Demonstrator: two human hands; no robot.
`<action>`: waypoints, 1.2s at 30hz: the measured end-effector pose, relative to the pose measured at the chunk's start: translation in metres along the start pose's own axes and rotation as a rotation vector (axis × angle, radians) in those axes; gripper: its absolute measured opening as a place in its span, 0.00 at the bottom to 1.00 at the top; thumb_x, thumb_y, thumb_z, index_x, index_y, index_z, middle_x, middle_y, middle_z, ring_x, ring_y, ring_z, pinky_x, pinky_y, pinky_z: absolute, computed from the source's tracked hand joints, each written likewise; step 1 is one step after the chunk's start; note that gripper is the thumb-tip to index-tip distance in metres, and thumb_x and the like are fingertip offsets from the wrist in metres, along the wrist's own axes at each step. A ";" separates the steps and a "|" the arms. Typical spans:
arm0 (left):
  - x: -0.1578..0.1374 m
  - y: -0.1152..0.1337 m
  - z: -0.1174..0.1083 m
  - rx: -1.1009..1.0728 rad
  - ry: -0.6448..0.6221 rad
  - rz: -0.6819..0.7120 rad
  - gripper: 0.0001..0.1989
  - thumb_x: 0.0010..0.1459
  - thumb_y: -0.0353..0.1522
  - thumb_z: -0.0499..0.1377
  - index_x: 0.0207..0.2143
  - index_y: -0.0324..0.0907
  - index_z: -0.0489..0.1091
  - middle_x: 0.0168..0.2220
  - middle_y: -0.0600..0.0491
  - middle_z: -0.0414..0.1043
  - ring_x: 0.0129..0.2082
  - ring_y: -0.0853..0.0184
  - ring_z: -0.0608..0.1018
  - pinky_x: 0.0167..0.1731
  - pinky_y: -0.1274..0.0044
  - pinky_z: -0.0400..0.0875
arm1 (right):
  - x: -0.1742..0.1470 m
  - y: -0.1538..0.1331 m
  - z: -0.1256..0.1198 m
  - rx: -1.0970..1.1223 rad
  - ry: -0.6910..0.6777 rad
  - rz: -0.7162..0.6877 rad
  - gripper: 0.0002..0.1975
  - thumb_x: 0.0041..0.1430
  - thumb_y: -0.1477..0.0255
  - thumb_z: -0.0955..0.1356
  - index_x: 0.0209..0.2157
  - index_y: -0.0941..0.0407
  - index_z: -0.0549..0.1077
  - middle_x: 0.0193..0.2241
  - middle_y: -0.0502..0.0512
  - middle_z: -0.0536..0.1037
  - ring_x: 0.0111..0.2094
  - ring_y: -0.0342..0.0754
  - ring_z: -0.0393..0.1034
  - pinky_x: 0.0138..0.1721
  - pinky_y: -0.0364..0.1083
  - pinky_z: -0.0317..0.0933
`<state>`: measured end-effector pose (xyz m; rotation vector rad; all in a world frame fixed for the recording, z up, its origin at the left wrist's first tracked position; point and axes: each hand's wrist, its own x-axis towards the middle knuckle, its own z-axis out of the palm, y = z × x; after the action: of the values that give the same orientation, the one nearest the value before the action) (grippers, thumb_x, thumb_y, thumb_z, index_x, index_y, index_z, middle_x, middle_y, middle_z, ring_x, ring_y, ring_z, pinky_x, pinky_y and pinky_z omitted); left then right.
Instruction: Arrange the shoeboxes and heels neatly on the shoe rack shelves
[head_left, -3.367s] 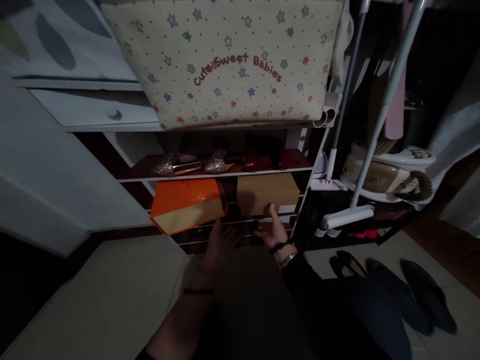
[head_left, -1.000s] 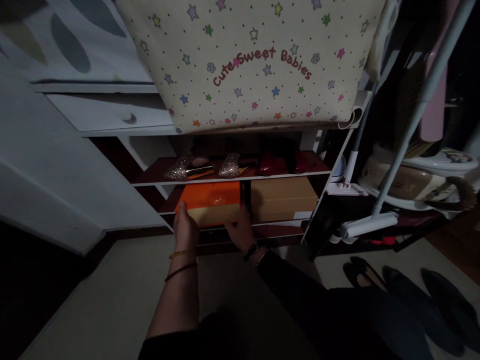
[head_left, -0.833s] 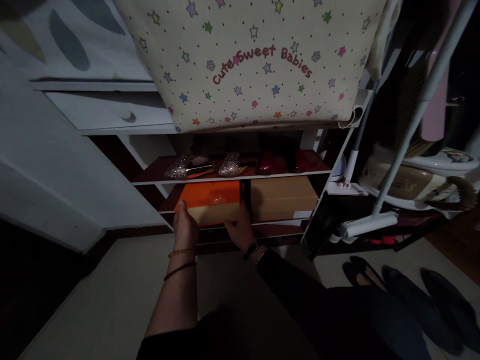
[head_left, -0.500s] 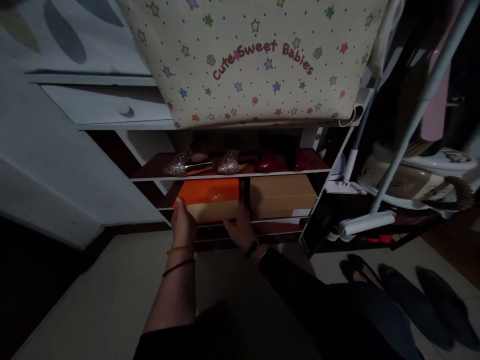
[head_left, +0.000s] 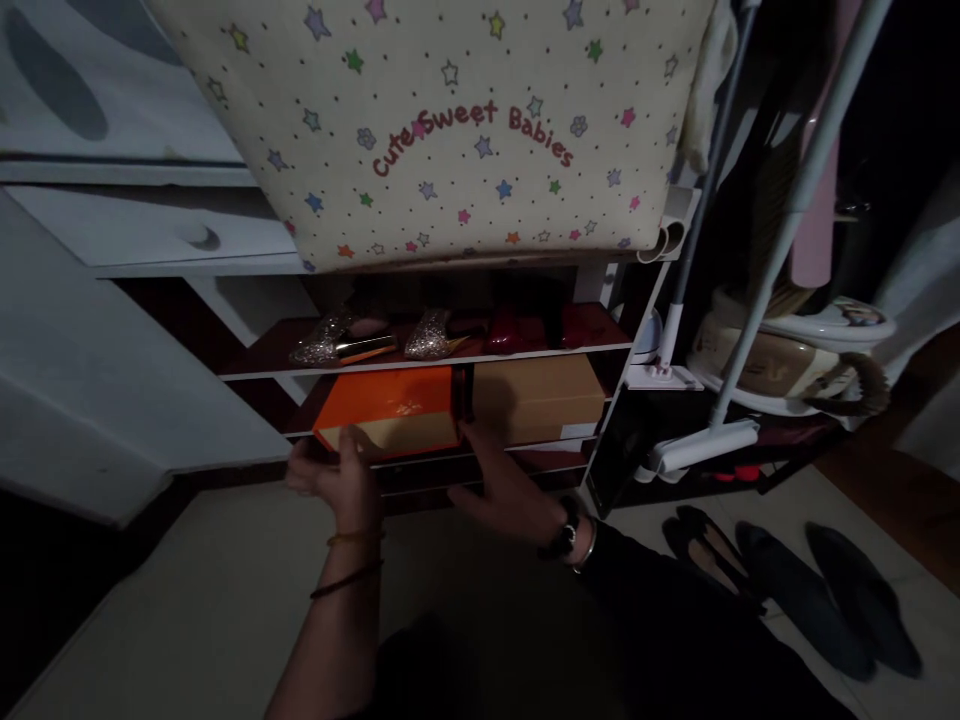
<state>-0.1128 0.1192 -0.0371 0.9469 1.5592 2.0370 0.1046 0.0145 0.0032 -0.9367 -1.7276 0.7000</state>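
An orange shoebox (head_left: 405, 392) with a pale yellow front lies on the shelf below the heels, beside a brown cardboard box (head_left: 540, 395). My left hand (head_left: 341, 485) is at its front left corner, thumb up and fingers apart, not wrapped round it. My right hand (head_left: 506, 485), wearing a dark bracelet, has its fingers stretched out. Its fingertips reach the gap between the two boxes; I cannot tell whether they touch either one.
Glittery heels (head_left: 427, 333) and red shoes (head_left: 506, 330) stand on the shelf above. A star-printed cloth (head_left: 480, 210) hangs over the rack. To the right are a squeegee mop (head_left: 709, 445), a beige pot (head_left: 772, 350) and dark flat shoes (head_left: 799, 595) on the floor.
My left hand has let go of the orange shoebox's left side and drawn back. My right hand has opened and pulled back from its right side. The view has shifted right.
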 end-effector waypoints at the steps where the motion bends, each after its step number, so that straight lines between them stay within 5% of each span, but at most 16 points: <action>1: -0.010 0.005 0.001 0.053 0.011 0.091 0.27 0.56 0.40 0.68 0.53 0.41 0.63 0.60 0.43 0.58 0.67 0.54 0.60 0.70 0.63 0.55 | -0.002 -0.006 -0.012 -0.008 -0.022 -0.022 0.39 0.62 0.70 0.70 0.73 0.55 0.60 0.70 0.61 0.66 0.71 0.58 0.61 0.72 0.60 0.55; 4: -0.045 0.023 0.010 0.126 -0.153 0.300 0.26 0.55 0.38 0.68 0.54 0.42 0.67 0.60 0.42 0.60 0.64 0.52 0.65 0.69 0.61 0.57 | -0.006 -0.020 -0.043 -0.066 0.006 -0.017 0.34 0.63 0.70 0.70 0.69 0.52 0.66 0.66 0.59 0.72 0.67 0.58 0.66 0.69 0.61 0.60; 9: -0.089 0.057 0.038 0.120 -0.520 0.378 0.19 0.55 0.36 0.68 0.50 0.46 0.73 0.54 0.43 0.70 0.60 0.49 0.69 0.67 0.59 0.60 | -0.010 -0.028 -0.088 -0.145 -0.039 -0.051 0.23 0.65 0.71 0.69 0.61 0.49 0.76 0.53 0.56 0.83 0.54 0.57 0.78 0.59 0.57 0.69; 15: -0.080 0.105 0.105 0.209 -0.627 0.244 0.31 0.56 0.37 0.68 0.61 0.43 0.69 0.41 0.48 0.77 0.40 0.56 0.78 0.53 0.64 0.71 | 0.028 -0.015 -0.159 -0.556 0.180 -0.110 0.30 0.66 0.75 0.66 0.69 0.53 0.67 0.60 0.63 0.75 0.61 0.62 0.68 0.64 0.63 0.62; 20: -0.063 0.116 0.159 0.425 -0.746 0.208 0.34 0.56 0.42 0.68 0.62 0.37 0.67 0.31 0.51 0.79 0.43 0.53 0.82 0.50 0.66 0.73 | 0.079 0.008 -0.198 -0.982 0.065 0.120 0.40 0.63 0.72 0.73 0.73 0.50 0.60 0.68 0.70 0.62 0.67 0.67 0.59 0.65 0.64 0.58; 26: -0.057 0.099 0.175 0.459 -0.757 0.220 0.26 0.55 0.45 0.66 0.51 0.39 0.74 0.33 0.49 0.81 0.39 0.56 0.83 0.44 0.69 0.74 | 0.101 0.027 -0.211 -1.017 -0.080 0.220 0.42 0.66 0.68 0.73 0.75 0.44 0.54 0.64 0.69 0.66 0.62 0.63 0.67 0.61 0.57 0.60; 32: -0.060 0.101 0.181 0.514 -0.711 0.228 0.21 0.53 0.44 0.66 0.44 0.40 0.74 0.32 0.49 0.81 0.40 0.56 0.83 0.46 0.68 0.74 | 0.101 0.037 -0.215 -1.010 -0.051 0.167 0.37 0.69 0.69 0.72 0.74 0.46 0.58 0.53 0.66 0.74 0.55 0.60 0.71 0.58 0.54 0.62; 36: -0.062 0.114 0.189 0.617 -0.636 0.366 0.22 0.56 0.43 0.65 0.48 0.39 0.72 0.33 0.47 0.80 0.43 0.52 0.83 0.50 0.65 0.73 | 0.104 0.043 -0.217 -0.921 0.028 0.138 0.35 0.70 0.68 0.71 0.74 0.47 0.59 0.53 0.65 0.74 0.53 0.58 0.72 0.57 0.53 0.63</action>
<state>0.0753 0.1719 0.0828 1.9931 1.7244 1.2066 0.3010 0.1300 0.0907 -1.6778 -1.9839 -0.0821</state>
